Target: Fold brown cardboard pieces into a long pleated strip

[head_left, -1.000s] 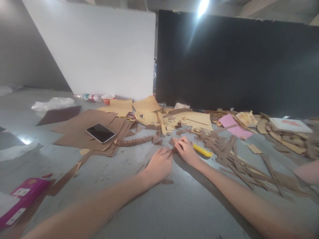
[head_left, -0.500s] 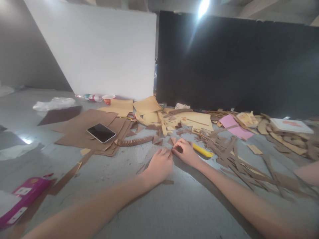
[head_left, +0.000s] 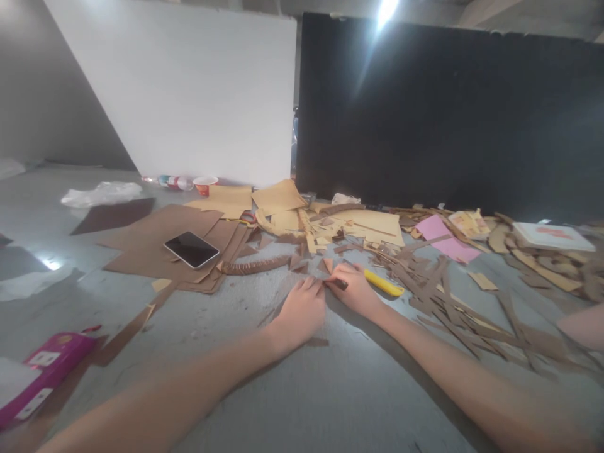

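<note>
My left hand [head_left: 302,311] rests on the grey table with its fingers curled together. Its fingertips are turned away, so what they hold, if anything, is hidden. Right beside it, my right hand [head_left: 353,288] pinches a small dark brown cardboard piece [head_left: 338,284] between thumb and fingers. The two hands nearly touch at their fingertips. A yellow box cutter [head_left: 383,283] lies just right of my right hand. Beyond the hands are small brown cardboard triangles [head_left: 298,261] and a curved, ridged cardboard strip [head_left: 257,265]. Another flat brown scrap [head_left: 317,342] lies by my left wrist.
A phone [head_left: 191,250] lies on stacked brown cardboard sheets [head_left: 141,251] at left. A magenta power strip [head_left: 56,362] sits front left. Brown cardboard strips [head_left: 443,296] are heaped at right near pink paper [head_left: 448,238]. Someone's arm [head_left: 582,327] shows at the right edge.
The fingers of my right hand have closed in, and the dark brown piece shows more plainly in them. My left hand has shifted very slightly left.
</note>
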Demonstrator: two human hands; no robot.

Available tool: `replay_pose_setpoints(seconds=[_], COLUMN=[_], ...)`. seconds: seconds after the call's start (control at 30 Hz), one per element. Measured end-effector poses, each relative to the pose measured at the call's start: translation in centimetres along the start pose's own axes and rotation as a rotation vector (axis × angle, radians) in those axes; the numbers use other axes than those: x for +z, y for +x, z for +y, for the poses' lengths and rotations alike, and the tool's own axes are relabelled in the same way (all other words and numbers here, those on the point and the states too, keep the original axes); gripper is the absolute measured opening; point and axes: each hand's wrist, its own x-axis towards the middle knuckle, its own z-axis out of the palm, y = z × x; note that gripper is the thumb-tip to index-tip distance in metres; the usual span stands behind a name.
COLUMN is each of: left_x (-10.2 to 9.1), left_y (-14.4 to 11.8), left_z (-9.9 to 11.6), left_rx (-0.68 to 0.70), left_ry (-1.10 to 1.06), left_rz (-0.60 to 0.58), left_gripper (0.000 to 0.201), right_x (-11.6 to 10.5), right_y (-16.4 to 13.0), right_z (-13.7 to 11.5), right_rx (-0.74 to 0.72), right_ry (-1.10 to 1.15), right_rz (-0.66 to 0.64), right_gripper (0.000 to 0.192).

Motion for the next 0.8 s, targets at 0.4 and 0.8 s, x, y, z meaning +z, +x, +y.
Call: replay_pose_setpoints(seconds=[0.4, 0.8], left_x=[-0.1, -0.1], left_y=[0.1, 0.0], left_z=[-0.4, -1.0], left_rx=[-0.139, -0.211], left_ry=[-0.224, -0.352], left_rz=[0.122, 0.138], left_gripper=[0.026, 0.027], right_x=[-1.2, -0.2], right_y=[-0.5, -0.5], right_z=[-1.7, -0.7], right_rx=[-0.153, -0.099], right_ry=[-0.206, -0.088], right_rz=[-0.049, 0.003], right_gripper=[0.020, 0.011])
